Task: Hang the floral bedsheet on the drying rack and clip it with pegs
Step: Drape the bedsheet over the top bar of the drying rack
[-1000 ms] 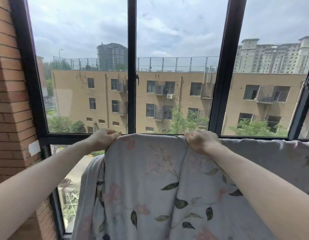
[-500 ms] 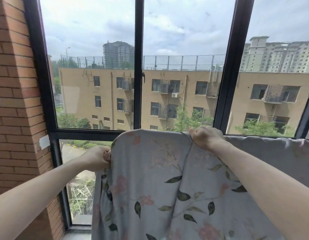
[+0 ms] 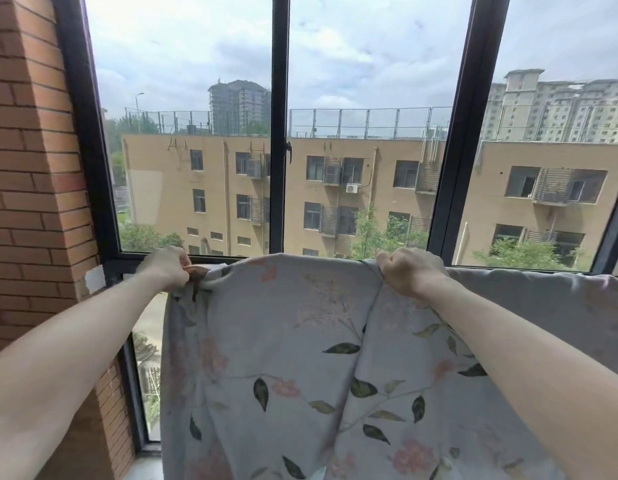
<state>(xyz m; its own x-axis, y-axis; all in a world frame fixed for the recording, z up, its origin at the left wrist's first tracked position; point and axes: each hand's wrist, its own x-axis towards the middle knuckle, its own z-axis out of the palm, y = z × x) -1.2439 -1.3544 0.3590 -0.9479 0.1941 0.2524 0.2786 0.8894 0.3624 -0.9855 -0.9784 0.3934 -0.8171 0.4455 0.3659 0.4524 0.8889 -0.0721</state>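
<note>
The floral bedsheet (image 3: 300, 358), pale grey with pink flowers and dark leaves, hangs in front of me, draped over a top line that the cloth hides. My left hand (image 3: 167, 270) grips the sheet's bunched left top corner. My right hand (image 3: 409, 273) grips a fold on the top edge, about a forearm's length to the right. The sheet runs on to the right past my right arm. No rack bar and no pegs show.
A big window with a black frame (image 3: 279, 133) stands right behind the sheet. A brick wall (image 3: 30, 202) closes the left side. Beige buildings and trees lie outside. A narrow sill (image 3: 146, 465) shows at the bottom left.
My left hand dropped down the sheet's left edge half a second ago and has now come back up to the top, holding the left corner. My right hand stayed on the top edge.
</note>
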